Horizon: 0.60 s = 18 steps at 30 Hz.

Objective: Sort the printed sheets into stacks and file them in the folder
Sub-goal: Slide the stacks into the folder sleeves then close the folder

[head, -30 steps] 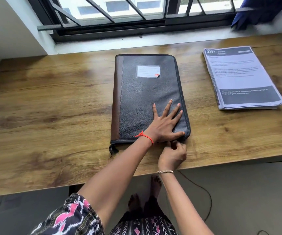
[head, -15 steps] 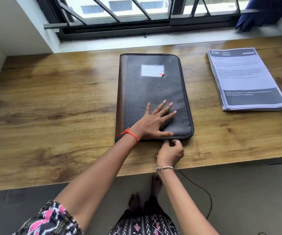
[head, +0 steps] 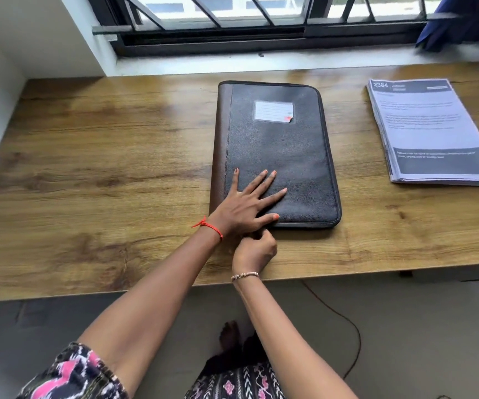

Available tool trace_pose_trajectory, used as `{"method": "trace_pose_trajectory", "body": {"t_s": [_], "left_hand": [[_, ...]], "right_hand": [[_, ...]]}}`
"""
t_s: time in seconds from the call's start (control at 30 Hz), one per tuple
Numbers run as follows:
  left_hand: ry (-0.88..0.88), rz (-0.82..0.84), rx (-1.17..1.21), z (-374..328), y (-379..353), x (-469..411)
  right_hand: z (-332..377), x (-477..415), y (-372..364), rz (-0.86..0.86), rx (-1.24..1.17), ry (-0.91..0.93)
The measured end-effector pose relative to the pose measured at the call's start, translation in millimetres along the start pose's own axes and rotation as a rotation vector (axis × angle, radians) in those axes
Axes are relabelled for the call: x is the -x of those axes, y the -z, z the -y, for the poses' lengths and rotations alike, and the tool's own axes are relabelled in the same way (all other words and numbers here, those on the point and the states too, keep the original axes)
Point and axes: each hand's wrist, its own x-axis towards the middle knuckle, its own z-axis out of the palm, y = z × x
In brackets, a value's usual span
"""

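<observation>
While flat, left hand [head: 247, 203] atop folder [head: 284, 145].

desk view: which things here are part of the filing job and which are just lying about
Job: zip folder; stack of printed sheets; left hand, flat on the folder; right hand, pinching at its near edge.
Lying about: blue cloth; thin cable.

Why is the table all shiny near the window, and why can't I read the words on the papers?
Head view: daylight from the window bounces off the glossy table, leaving pale glare; the printed sheets look blurry, so only the big heading number shows.
</observation>
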Motion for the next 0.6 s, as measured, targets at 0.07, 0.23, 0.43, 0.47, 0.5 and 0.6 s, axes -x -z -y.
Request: {"method": "trace_pose_trajectory", "body": {"t_s": [0.07,0.23,0.43,0.47,0.5,0.6], "left_hand": [[-0.001,0.027,0.051,0.6,2.6,0.4],[-0.011,0.066,0.11,2.3,7.5,-0.2],[-0.027,0.071,0.143,4.7,7.3,0.1],[-0.026,0.064,0.145,4.6,6.6,0.0],[-0.025,0.053,0.146,4.6,4.9,-0.3],[-0.037,0.005,0.186,6.5,0.2,-0.1]], "right_hand": [[0.5,6.9,-7.9,-0.006,-0.017,-0.021],[4.0,8.2,-13.5,-0.005,-0.099,-0.039],[13.7,19.3,-14.4,0.039,-0.119,-0.108],[14.2,19.5,-14.1,0.048,-0.105,-0.106],[15.1,20.1,-13.9,0.054,-0.09,-0.11],[12.9,21.7,-14.4,0.084,-0.025,-0.118]]}}
